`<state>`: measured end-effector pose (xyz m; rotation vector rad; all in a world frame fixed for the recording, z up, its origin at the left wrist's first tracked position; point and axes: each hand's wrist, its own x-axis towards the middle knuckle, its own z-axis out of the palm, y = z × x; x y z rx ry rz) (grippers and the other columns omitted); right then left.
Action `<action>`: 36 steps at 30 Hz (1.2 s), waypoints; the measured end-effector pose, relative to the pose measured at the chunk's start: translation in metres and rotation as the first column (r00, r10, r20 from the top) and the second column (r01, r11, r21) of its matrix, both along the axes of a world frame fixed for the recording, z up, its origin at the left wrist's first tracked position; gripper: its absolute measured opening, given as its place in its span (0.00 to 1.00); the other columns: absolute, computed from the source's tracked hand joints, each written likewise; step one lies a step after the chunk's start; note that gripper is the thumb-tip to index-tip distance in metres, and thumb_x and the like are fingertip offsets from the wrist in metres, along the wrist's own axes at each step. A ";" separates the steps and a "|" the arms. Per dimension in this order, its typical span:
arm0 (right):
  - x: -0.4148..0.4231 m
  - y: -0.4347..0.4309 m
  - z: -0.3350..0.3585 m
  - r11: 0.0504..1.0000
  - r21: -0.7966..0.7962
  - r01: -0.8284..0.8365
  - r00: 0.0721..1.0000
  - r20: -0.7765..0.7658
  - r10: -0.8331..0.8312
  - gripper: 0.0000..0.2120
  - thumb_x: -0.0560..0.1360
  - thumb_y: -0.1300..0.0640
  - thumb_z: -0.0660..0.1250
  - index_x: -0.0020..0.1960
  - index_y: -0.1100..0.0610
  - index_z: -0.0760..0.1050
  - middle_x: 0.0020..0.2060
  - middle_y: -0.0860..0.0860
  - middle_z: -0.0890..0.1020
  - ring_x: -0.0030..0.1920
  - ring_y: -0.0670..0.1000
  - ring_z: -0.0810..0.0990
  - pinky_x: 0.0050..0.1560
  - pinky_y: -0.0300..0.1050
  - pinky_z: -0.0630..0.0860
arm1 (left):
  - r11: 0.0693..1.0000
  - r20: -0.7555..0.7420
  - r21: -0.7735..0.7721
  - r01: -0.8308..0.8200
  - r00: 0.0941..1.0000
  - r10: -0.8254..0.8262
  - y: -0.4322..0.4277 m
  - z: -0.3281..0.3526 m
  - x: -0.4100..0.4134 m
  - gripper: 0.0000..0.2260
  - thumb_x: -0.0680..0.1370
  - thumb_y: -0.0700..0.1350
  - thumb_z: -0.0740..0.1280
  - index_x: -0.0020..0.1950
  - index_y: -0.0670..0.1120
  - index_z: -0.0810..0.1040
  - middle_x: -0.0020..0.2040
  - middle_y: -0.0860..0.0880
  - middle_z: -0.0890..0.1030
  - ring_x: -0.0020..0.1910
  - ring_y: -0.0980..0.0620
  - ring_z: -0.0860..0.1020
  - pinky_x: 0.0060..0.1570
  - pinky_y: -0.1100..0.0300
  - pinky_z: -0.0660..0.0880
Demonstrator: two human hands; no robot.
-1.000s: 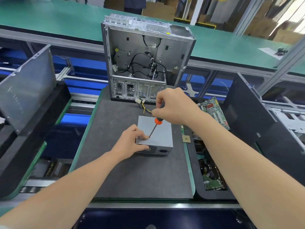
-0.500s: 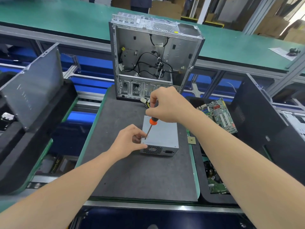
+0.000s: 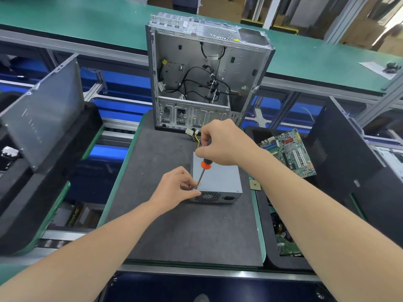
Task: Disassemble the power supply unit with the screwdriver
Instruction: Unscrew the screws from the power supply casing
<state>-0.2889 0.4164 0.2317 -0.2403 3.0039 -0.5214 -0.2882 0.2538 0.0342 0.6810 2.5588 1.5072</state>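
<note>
A grey power supply unit [image 3: 220, 177] lies on the dark mat, its fan grille facing me and yellow wires trailing out behind it. My right hand [image 3: 222, 142] grips the black and orange handle of a screwdriver [image 3: 204, 167]. The shaft slants down to the unit's near left top corner. My left hand [image 3: 176, 186] holds that left corner, thumb on the front face, fingers curled beside the screwdriver tip. The tip itself is partly hidden by my fingers.
An open, emptied computer case [image 3: 207, 70] stands upright at the mat's [image 3: 174, 236] far edge. A green motherboard [image 3: 290, 151] lies in a black bin on the right. A grey side panel [image 3: 45, 114] leans on the left. A small square chip [image 3: 255, 185] lies right of the unit.
The screwdriver tip has stayed at the unit's near left corner while my right hand turned slightly on the handle. The view shifted a little; the unit has not moved.
</note>
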 end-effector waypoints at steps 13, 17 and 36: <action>0.005 -0.009 0.004 0.967 0.152 -0.202 0.979 0.056 0.196 0.10 0.70 0.49 0.68 0.45 0.53 0.71 0.39 0.49 0.76 0.41 0.54 0.78 0.35 0.51 0.77 | 0.981 0.185 0.157 0.117 0.972 -0.145 0.008 0.029 -0.010 0.04 0.76 0.41 0.77 0.45 0.51 0.88 0.42 0.53 0.88 0.41 0.56 0.85 0.46 0.71 0.77; 0.002 -0.012 0.002 0.940 0.330 0.084 0.992 -0.116 -0.048 0.21 0.78 0.41 0.64 0.35 0.53 0.63 0.34 0.51 0.68 0.29 0.53 0.69 0.28 0.43 0.62 | 0.976 0.196 0.137 0.168 0.961 -0.193 0.008 0.033 -0.014 0.08 0.75 0.38 0.76 0.42 0.51 0.87 0.40 0.50 0.87 0.38 0.56 0.84 0.47 0.70 0.77; -0.008 0.018 0.013 0.687 0.403 -0.605 0.753 0.011 0.657 0.12 0.75 0.53 0.68 0.38 0.52 0.66 0.30 0.48 0.71 0.33 0.54 0.70 0.35 0.48 0.70 | 0.930 0.106 -0.022 0.367 0.926 -0.363 0.004 0.047 -0.019 0.13 0.84 0.39 0.62 0.48 0.52 0.82 0.47 0.56 0.87 0.46 0.55 0.84 0.50 0.65 0.78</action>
